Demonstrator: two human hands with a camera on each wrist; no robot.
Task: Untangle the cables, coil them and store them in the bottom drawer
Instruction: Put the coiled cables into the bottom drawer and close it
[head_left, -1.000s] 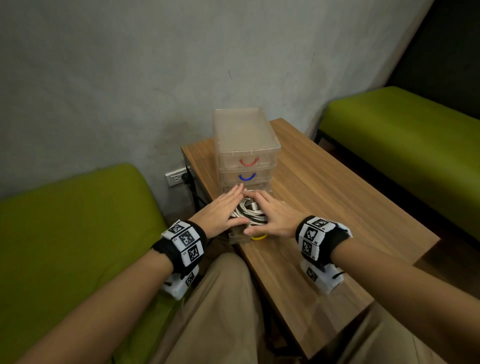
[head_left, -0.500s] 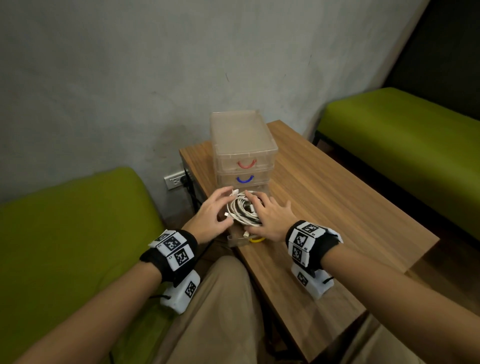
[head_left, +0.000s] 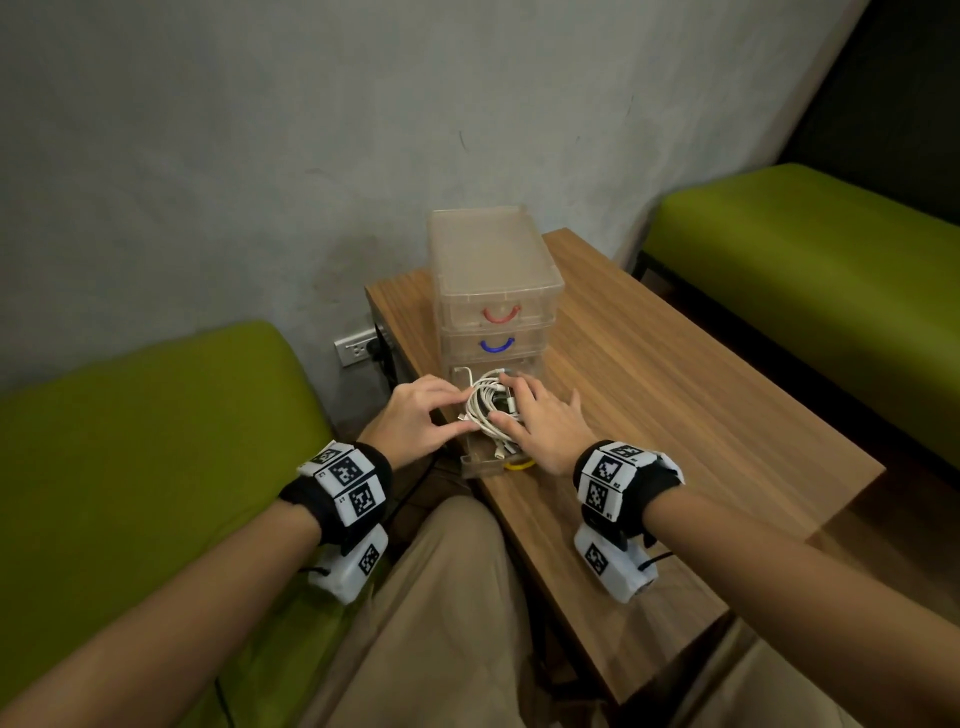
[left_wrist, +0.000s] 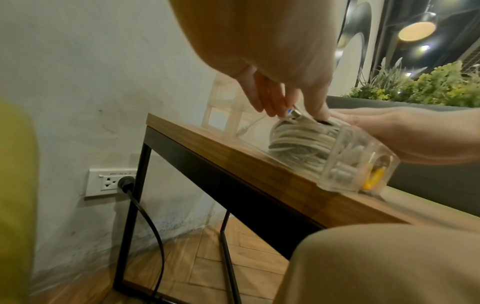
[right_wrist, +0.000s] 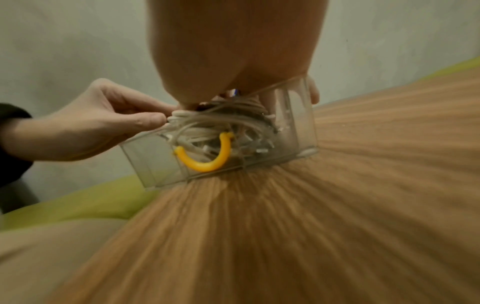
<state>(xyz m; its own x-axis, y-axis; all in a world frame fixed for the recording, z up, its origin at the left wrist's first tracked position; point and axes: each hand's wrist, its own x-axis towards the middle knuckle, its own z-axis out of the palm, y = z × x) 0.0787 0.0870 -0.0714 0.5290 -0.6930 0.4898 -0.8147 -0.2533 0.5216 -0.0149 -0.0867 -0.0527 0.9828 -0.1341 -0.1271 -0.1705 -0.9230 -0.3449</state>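
Note:
A bundle of coiled white cables lies in the pulled-out bottom drawer of a clear plastic drawer unit. The drawer has a yellow handle. My left hand pinches the coil's left edge between thumb and fingers, with a connector at the fingertips in the left wrist view. My right hand lies flat on the coil's right side, fingers spread and pressing down. In the right wrist view the cables show through the clear drawer wall behind the yellow handle.
The unit stands near the left edge of a wooden table; its red and blue handled drawers are closed. Green benches flank the table. A wall socket with a black plug and cord sits below left.
Both hands have slid off the top of the coil toward its sides, so more of the white bundle shows. The right hand's fingers have spread wider.

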